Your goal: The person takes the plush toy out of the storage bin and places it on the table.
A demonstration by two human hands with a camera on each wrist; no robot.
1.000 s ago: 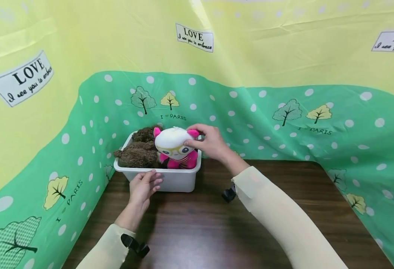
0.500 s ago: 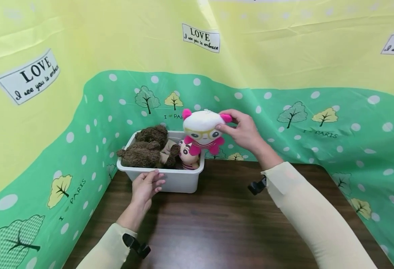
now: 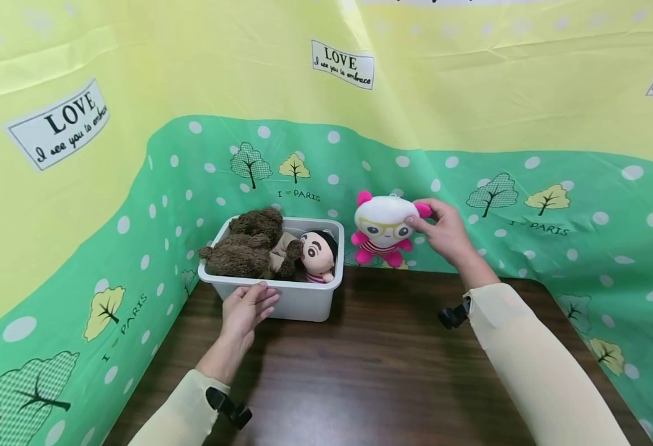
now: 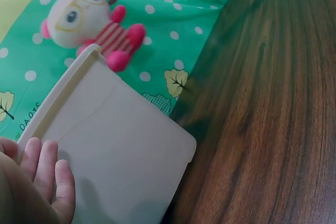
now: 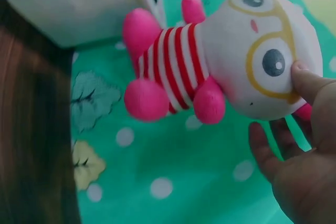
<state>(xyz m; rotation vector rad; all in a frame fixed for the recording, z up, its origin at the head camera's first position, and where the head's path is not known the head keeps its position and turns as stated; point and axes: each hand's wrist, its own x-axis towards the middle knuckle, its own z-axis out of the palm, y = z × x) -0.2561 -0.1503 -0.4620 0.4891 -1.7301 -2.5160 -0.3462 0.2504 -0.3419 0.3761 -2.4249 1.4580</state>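
Observation:
My right hand (image 3: 443,232) pinches the head of a white and pink plush doll (image 3: 385,227) with yellow glasses and a striped body, held in the air right of the white bin (image 3: 298,300). The right wrist view shows the plush doll (image 5: 231,59) up close, thumb on its face, my right hand (image 5: 299,145) behind it. My left hand (image 3: 245,310) rests with straight fingers on the bin's front wall, and my left hand (image 4: 37,182) lies flat on the bin (image 4: 115,145) in the left wrist view. The doll (image 4: 89,22) hangs beyond the bin's corner.
The bin holds a brown teddy bear (image 3: 245,248) and a small black-haired doll (image 3: 318,255). A dark wooden table (image 3: 371,371) is fenced by a green and yellow printed sheet (image 3: 527,204) on the left, back and right.
My right hand lifted the white and pink doll out of the bin and carried it right and slightly down. The black-haired doll beneath it came into sight. My left hand stayed on the bin.

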